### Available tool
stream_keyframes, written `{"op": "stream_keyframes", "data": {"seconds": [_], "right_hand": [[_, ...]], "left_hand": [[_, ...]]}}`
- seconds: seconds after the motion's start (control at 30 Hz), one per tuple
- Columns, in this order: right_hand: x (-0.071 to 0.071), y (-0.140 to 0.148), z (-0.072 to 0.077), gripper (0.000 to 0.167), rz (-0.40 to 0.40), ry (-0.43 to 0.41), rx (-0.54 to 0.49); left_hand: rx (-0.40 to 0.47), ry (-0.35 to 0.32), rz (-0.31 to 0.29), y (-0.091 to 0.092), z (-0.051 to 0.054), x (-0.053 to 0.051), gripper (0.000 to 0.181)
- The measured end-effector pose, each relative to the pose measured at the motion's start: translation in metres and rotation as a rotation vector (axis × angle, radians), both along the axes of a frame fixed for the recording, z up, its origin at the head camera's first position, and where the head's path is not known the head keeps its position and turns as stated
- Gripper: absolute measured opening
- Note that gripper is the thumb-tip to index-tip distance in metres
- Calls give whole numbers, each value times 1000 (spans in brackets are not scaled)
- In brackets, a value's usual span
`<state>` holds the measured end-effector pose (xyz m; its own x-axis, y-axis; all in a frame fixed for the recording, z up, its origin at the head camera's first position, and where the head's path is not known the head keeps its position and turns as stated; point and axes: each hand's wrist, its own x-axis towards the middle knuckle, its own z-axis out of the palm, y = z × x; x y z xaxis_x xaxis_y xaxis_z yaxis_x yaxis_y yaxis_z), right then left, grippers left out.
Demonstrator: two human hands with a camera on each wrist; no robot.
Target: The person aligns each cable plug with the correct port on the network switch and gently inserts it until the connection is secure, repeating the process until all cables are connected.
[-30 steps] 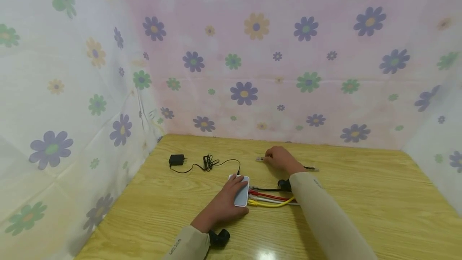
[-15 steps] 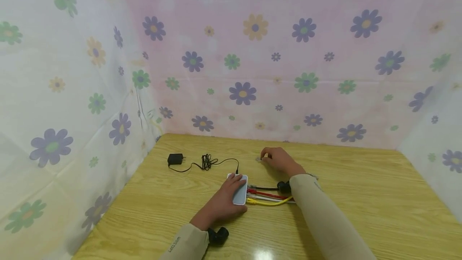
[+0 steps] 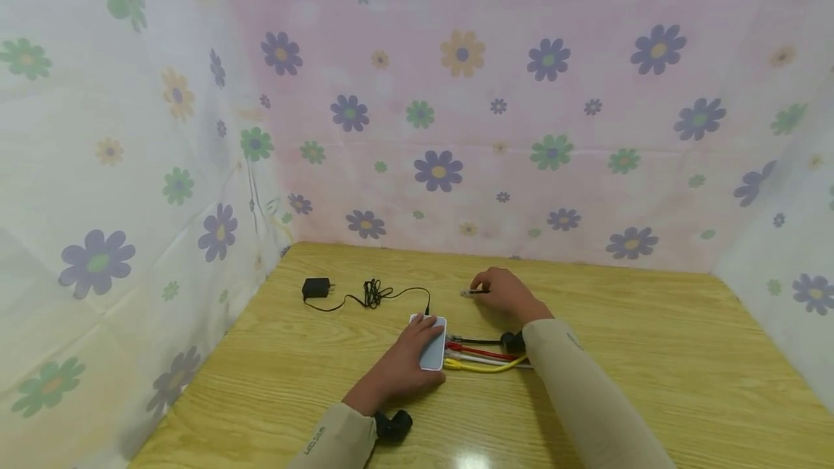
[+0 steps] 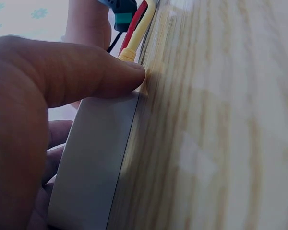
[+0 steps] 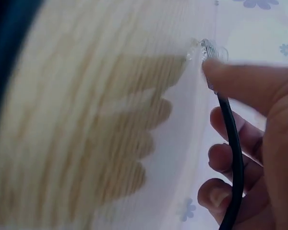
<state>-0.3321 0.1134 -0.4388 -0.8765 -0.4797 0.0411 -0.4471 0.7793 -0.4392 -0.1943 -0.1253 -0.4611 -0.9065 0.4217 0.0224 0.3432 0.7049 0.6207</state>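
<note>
My left hand (image 3: pixel 405 366) lies across a small white router (image 3: pixel 433 355) with a grey top. Its fingers reach over the top, and in the left wrist view the thumb (image 4: pixel 105 76) presses the side wall near a corner. Beyond the router's far edge, my right hand (image 3: pixel 511 295) pinches a black network cable (image 5: pixel 236 163) just at its clear plug (image 3: pixel 465 293), held between thumb and index finger. In the right wrist view the other fingers curl loosely beside the cable. The plug points left and appears raised off the table.
Black (image 3: pixel 478 341), red (image 3: pixel 485 352), white and yellow (image 3: pixel 489 368) cables run from the router's right side, passing under the right forearm. A black power adapter (image 3: pixel 316 288) lies at the left, its bundled cord (image 3: pixel 374 295) joined to the router's back. Flowered cloth (image 3: pixel 417 165) surrounds the wooden table (image 3: pixel 274 353).
My right hand has turned a little with the cable, whose other end, earlier visible to the right of the wrist, is now out of sight. The left hand stays on the router.
</note>
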Motion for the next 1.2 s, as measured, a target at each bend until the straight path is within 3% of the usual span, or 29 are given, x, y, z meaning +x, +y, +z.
{"op": "stream_keyframes", "data": {"seconds": [0.57,1.2], "right_hand": [[15,-6,-3,10,39,76,24],[29,-8,8,9,-5,-5,-118]], "left_hand": [[1,31,-21,0,-2,-2,78],[7,31,-22,-1,1,0,77]]}}
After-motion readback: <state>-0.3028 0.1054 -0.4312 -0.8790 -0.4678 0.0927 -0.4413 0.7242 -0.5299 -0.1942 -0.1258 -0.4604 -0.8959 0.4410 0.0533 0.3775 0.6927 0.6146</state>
